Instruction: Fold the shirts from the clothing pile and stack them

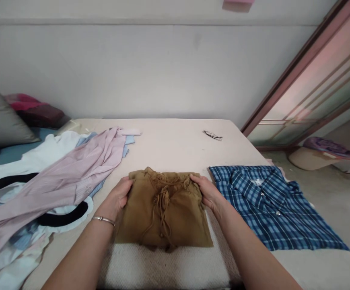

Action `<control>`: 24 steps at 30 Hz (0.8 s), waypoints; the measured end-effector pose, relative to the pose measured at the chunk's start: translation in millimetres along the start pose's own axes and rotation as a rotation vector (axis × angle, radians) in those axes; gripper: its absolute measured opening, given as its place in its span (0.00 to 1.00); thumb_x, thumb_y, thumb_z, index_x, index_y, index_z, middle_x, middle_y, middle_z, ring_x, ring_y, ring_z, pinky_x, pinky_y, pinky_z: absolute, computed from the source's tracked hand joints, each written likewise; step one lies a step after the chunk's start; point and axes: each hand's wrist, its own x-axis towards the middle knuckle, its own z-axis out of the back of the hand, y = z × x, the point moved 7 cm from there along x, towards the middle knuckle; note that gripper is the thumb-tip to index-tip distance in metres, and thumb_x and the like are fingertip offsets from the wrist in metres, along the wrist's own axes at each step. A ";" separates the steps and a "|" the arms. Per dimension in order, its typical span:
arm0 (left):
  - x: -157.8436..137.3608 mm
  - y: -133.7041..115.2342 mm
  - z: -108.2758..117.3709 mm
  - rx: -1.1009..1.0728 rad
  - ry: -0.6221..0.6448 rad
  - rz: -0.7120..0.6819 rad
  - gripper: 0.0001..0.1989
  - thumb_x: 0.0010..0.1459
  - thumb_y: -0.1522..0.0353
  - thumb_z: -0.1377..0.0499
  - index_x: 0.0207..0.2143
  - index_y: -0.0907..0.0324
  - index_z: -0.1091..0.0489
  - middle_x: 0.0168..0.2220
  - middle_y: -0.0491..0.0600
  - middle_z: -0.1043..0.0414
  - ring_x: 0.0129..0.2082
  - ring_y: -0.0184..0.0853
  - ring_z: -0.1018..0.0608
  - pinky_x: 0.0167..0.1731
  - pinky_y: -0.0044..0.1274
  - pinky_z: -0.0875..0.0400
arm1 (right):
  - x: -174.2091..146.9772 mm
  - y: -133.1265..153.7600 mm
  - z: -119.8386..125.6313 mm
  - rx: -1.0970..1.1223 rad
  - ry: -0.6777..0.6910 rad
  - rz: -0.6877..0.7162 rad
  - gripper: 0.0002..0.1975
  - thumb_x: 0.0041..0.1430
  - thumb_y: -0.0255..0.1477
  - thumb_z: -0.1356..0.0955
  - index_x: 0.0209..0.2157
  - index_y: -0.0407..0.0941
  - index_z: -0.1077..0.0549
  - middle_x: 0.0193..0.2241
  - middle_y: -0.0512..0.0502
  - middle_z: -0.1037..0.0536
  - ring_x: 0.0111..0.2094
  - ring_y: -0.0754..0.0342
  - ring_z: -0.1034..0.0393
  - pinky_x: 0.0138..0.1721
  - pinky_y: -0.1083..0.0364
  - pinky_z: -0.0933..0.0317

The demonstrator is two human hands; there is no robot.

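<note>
A brown garment [141,205] with a gathered neckline and a tied drawstring is folded into a neat block in front of me. My left hand [122,191] grips its upper left edge, with a silver bracelet on the wrist. At the upper right edge, my right hand [206,191] pinches the cloth between thumb and fingers. Just right of that hand lies a folded blue plaid shirt [271,213], collar up, with its buttons showing.
On the left is a loose heap of clothes, with a pink garment [81,173] on top and white pieces [51,149] beneath. Eyeglasses [213,135] rest toward the back of the pale bed cover [169,141]. A grey pillow [3,121] leans at far left; a sliding door [310,88] stands right.
</note>
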 end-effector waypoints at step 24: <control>-26.5 -42.8 2.8 1.314 -0.339 -0.497 0.15 0.54 0.54 0.37 0.30 0.56 0.31 0.32 0.51 0.24 0.35 0.42 0.23 0.35 0.28 0.34 | -51.6 57.3 -5.1 -1.501 -0.435 0.331 0.26 0.52 0.52 0.28 0.41 0.46 0.29 0.35 0.41 0.20 0.37 0.44 0.25 0.35 0.52 0.39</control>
